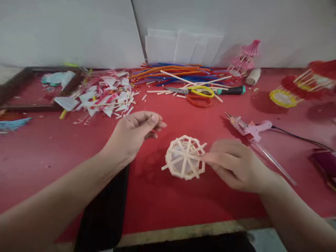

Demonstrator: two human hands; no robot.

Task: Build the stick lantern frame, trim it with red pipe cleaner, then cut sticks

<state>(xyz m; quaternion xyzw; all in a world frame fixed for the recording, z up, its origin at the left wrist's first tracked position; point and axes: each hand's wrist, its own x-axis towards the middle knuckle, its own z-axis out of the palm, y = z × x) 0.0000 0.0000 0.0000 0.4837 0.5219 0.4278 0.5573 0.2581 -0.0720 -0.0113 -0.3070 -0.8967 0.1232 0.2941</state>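
Observation:
A small round frame of pale wooden sticks [185,156] rests on the red table, its sticks crossing like wheel spokes over a whitish middle. Two stick ends poke out past its rim. My right hand [233,164] is closed at the frame's right side, thumb and forefinger at the end of one stick. Left of the frame and apart from it, my left hand [138,134] is raised, thumb pressed to the forefinger; anything in that pinch is too small to make out. To the right lies a pink glue gun [249,129] with a clear glue stick in it.
Scissors [199,92], a dark-handled tool [232,90] and loose sticks lie at the back before colored pipe cleaners [168,73]. Scraps [105,94] heap up at the left near a dark tray [39,109]. Pink [245,59] and red [309,82] stick models stand at right.

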